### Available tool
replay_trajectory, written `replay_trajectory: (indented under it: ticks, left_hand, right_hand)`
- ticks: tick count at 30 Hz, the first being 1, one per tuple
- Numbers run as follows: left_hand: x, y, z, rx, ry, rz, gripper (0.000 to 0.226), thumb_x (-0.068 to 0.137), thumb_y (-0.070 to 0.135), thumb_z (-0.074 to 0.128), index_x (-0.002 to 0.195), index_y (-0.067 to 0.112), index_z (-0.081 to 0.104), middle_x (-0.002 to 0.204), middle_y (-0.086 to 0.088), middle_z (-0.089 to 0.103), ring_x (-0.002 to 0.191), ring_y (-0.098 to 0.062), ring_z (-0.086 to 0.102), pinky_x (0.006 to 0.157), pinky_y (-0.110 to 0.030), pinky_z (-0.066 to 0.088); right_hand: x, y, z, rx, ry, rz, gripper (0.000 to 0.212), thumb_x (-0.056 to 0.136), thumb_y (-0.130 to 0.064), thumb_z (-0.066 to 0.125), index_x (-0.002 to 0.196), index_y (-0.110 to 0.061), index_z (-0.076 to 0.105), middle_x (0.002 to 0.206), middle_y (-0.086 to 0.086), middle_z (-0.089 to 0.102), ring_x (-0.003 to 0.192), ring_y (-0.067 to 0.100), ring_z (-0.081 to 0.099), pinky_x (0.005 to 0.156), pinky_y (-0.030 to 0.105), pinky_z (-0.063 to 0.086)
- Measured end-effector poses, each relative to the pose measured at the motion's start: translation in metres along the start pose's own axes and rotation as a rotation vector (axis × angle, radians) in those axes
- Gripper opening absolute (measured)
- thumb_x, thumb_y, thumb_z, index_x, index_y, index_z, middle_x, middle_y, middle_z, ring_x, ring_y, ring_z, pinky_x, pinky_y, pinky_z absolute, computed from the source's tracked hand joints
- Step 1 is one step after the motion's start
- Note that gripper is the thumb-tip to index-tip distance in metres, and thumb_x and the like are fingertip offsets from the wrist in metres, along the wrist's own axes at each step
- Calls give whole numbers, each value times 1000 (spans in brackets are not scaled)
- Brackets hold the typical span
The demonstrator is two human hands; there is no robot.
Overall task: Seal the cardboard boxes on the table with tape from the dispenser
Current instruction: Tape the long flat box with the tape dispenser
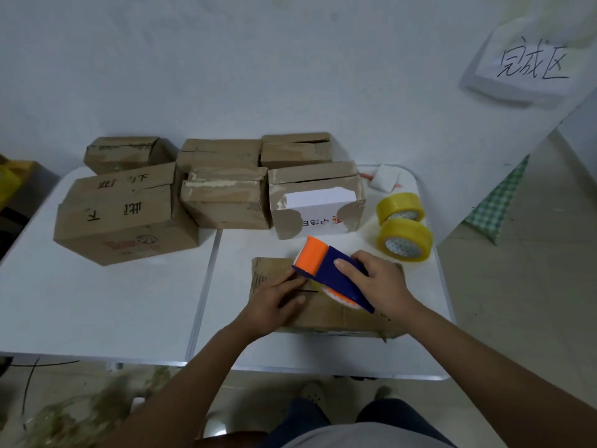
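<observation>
Closest to the camera, a flat brown cardboard box [326,313] lies on the near right part of the white folding table [106,305], and both hands work on its top. Its flaps are folded down, so nothing inside shows. The right hand [378,281] grips the blue and orange plastic tape dispenser [329,273], fingers wrapped over the blue body, orange head tilted up and away; the yellowish roll inside it rests against the box top. The left hand [274,302] lies on the box just beside the dispenser's head, fingers curled towards the flap seam; whether it pinches tape I cannot tell.

Farther back, six more worn brown cardboard boxes stand in two rows. Of these, a large box with black handwriting [126,215] sits at the left, a torn box with a white label [318,202] stands directly behind the one being worked on, and their contents are hidden. Two yellow rolls of packing tape [403,226] stand on edge, touching, at the table's right side. A white handwritten paper sign [529,66] hangs at upper right.
</observation>
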State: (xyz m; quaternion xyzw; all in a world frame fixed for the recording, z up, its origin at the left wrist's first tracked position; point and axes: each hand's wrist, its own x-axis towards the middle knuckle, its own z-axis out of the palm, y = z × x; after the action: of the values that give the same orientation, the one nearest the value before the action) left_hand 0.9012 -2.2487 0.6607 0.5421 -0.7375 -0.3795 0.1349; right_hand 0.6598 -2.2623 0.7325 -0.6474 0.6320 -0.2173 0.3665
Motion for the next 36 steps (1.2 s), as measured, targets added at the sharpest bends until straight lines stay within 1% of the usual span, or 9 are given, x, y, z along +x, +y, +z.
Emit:
replay_trajectory:
  ticks: [2,4,7,11,17,23,28,31,36]
  left_hand:
    - [4,22,-9,-390,133,-271,24,103,35,48,120,32,64,126,13,62,120,-8,54,98,-26,46]
    - [10,40,-17,-858,145,-470,29,103,37,47,120,22,64,119,-1,70,114,-16,63,97,-31,50]
    - [18,58,-33,-1166,68,-553,39,100,45,49,121,14,61,118,-11,71,113,-20,66,102,-36,48]
    - [21,68,-46,-1053,33,-455,39,98,38,55,121,9,66,115,-12,72,111,-21,67,91,-33,53]
    - [23,73,-48,-986,168,-449,21,100,25,55,107,13,71,104,-6,74,101,-17,69,76,-26,55]
    - [19,70,-43,-931,255,-446,23,101,25,54,108,9,69,103,-8,73,99,-18,68,71,-24,55]
    - [14,70,-37,-834,347,-428,21,101,26,54,107,11,67,101,-6,73,98,-18,69,67,-21,54]
    - [11,73,-32,-855,388,-413,17,100,23,56,105,11,67,101,-7,72,98,-18,69,70,-25,55]
    - [3,72,-30,-843,452,-404,15,98,26,57,101,14,65,100,-4,71,96,-15,68,72,-25,53]
  right_hand:
    - [-2,3,1,42,11,-15,43,86,-60,47,92,-20,60,75,-13,64,70,-6,60,58,9,42]
    - [-4,4,2,54,22,-36,46,81,-63,45,91,-21,61,75,-11,65,72,-7,60,58,11,42]
    - [-3,3,0,51,16,-50,45,80,-65,44,90,-24,60,75,-12,65,74,-7,60,60,13,44]
    - [-3,4,0,63,5,-58,44,80,-64,44,91,-24,59,75,-15,63,73,-9,59,60,12,44]
    - [-1,4,-3,21,-22,-65,48,85,-63,43,97,-20,61,84,-9,67,69,-1,61,62,12,45]
    - [4,0,-8,-138,-85,-85,41,91,-62,44,102,-24,57,86,-13,64,69,-3,58,57,7,40]
    - [14,-5,-17,-158,-161,-105,64,76,-83,35,101,-28,57,92,-10,68,78,6,65,70,30,57]
    - [21,-12,-26,-194,-215,-119,53,85,-70,44,101,-22,59,91,-6,69,77,8,65,69,27,55]
    - [26,-24,-30,-277,-265,-155,51,88,-67,46,103,-20,60,93,-5,68,76,8,64,66,24,53]
